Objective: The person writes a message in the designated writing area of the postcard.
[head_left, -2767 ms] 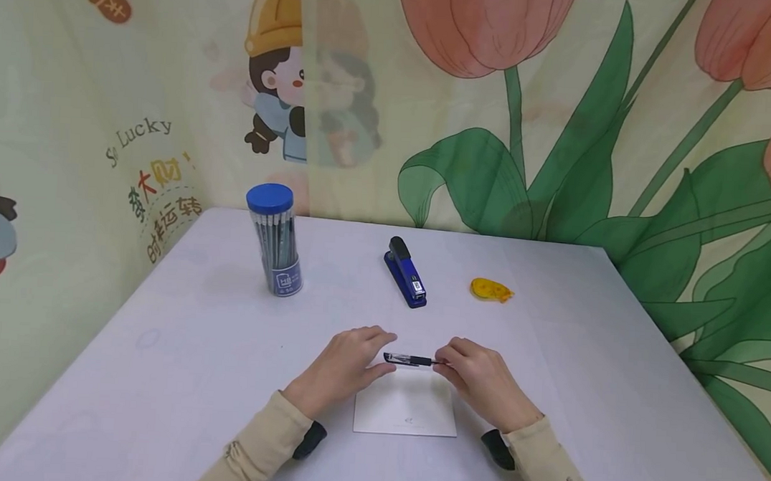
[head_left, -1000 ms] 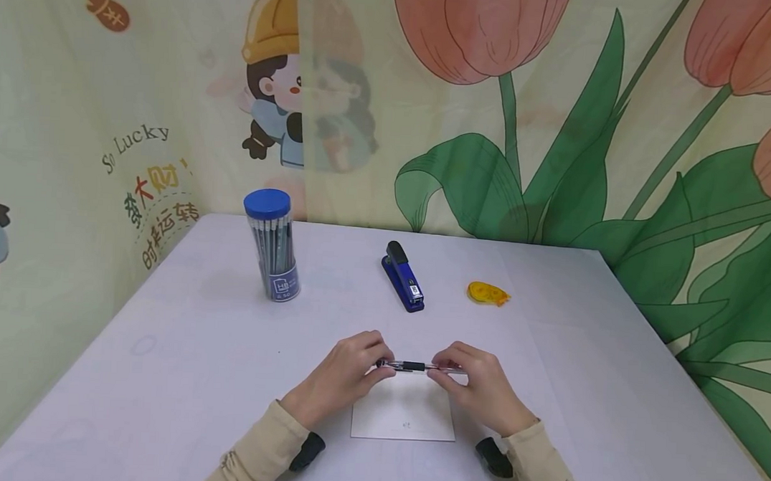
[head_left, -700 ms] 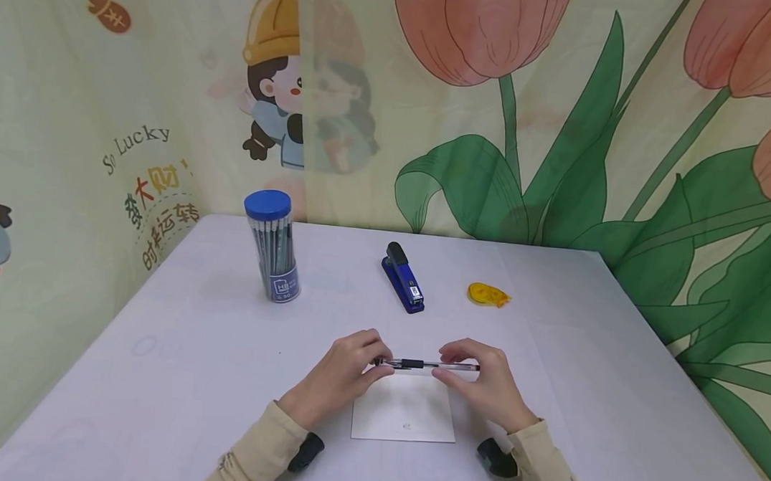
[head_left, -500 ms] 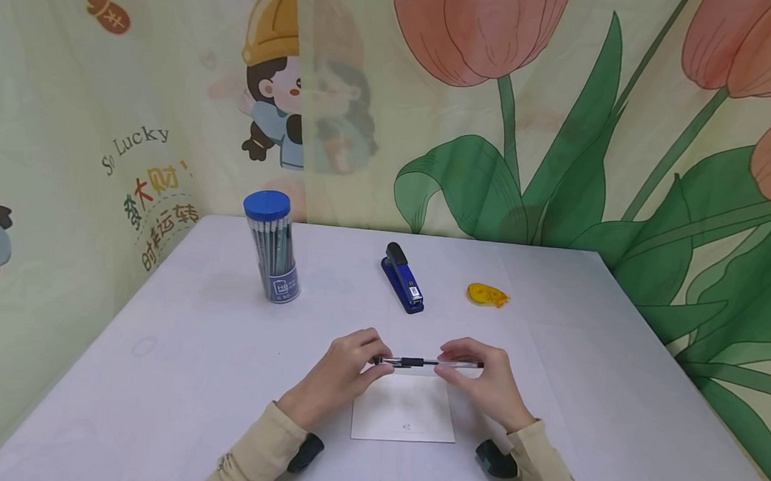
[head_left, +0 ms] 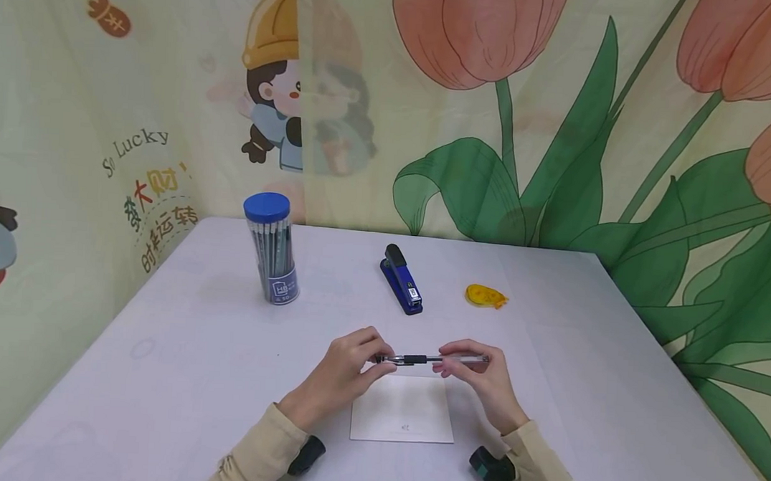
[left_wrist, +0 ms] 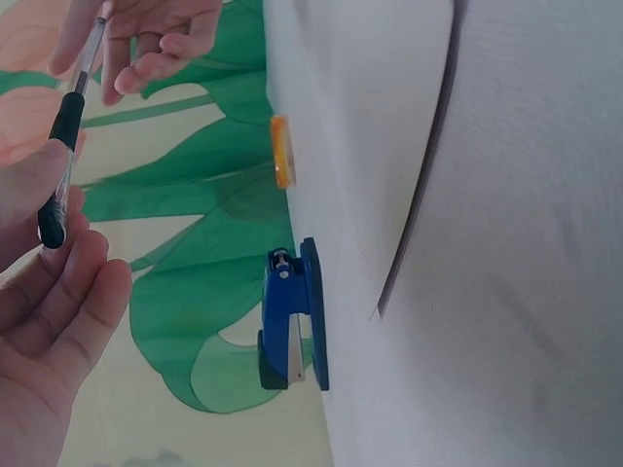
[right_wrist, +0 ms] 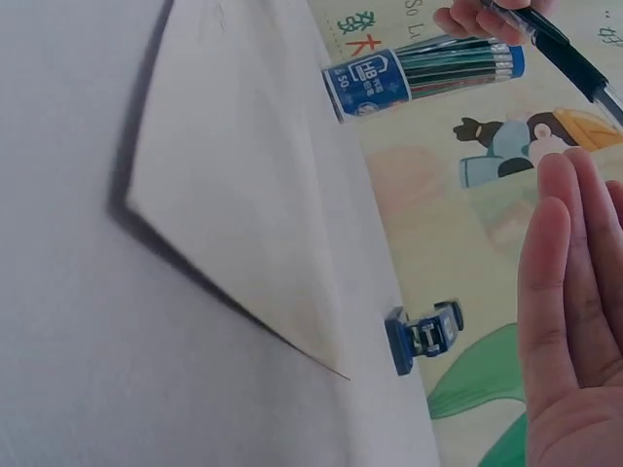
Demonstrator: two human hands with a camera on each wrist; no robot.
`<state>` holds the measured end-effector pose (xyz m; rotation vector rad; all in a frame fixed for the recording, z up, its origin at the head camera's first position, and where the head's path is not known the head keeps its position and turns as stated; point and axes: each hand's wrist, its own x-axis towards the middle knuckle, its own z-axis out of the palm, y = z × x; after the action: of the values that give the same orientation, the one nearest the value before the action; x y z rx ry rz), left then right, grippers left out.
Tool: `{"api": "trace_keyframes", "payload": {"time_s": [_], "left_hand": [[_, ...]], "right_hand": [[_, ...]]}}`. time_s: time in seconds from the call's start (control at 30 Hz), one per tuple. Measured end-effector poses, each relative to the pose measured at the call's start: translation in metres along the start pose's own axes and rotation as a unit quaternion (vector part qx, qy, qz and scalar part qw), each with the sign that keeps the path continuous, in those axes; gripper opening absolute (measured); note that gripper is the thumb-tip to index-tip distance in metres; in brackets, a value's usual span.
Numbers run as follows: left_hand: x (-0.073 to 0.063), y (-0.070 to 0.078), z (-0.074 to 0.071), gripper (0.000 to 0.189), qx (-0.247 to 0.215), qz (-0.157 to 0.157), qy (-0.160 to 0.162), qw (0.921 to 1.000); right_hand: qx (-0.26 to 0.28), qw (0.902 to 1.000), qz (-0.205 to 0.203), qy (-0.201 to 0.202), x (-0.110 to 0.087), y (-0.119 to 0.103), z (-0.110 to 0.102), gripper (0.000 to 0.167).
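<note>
A clear-barrelled pen with a black grip section (head_left: 415, 359) lies level between my two hands, above a white sheet or booklet (head_left: 404, 413). My left hand (head_left: 344, 371) pinches its dark capped end between thumb and fingers. At the other end, my right hand (head_left: 485, 381) holds the clear barrel between thumb and forefinger. In the left wrist view the pen (left_wrist: 66, 122) runs from the left fingertips up to the right hand (left_wrist: 161, 39). The right wrist view shows the other right-hand fingers (right_wrist: 574, 282) stretched out straight.
Beyond the hands stand a blue-lidded tub of pencils (head_left: 273, 253), a blue stapler (head_left: 402, 281) and a yellow correction-tape-like dispenser (head_left: 486, 296). A patterned curtain (head_left: 468, 129) hangs behind the white table (head_left: 179, 375). Dark wrist devices (head_left: 307, 455) sit under both sleeves.
My left hand, apart from the pen at first, has come to pinch its capped end. My right hand has shifted its hold, and more of the clear barrel now shows.
</note>
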<state>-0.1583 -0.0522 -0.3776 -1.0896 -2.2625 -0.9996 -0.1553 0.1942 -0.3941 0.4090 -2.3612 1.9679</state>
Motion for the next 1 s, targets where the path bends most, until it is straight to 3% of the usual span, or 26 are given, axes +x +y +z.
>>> {"api": "trace_keyframes", "payload": {"time_s": [0.17,0.37,1.0], "left_hand": [[0.000,0.001,0.002,0.012,-0.009,0.003,-0.003,1.0000],[0.000,0.002,0.004,0.013,-0.012,0.007,-0.012,0.9998],[0.001,0.009,0.005,0.013,-0.019,-0.016,-0.041,0.9989]], "right_hand": [[0.072,0.9968,-0.016,-0.032,-0.002,0.006,0.004,0.016],[0.132,0.9892,-0.022,-0.059,-0.003,0.009,0.011,0.026],[0.145,0.9875,-0.013,-0.060,-0.003,0.010,0.018,0.025]]}}
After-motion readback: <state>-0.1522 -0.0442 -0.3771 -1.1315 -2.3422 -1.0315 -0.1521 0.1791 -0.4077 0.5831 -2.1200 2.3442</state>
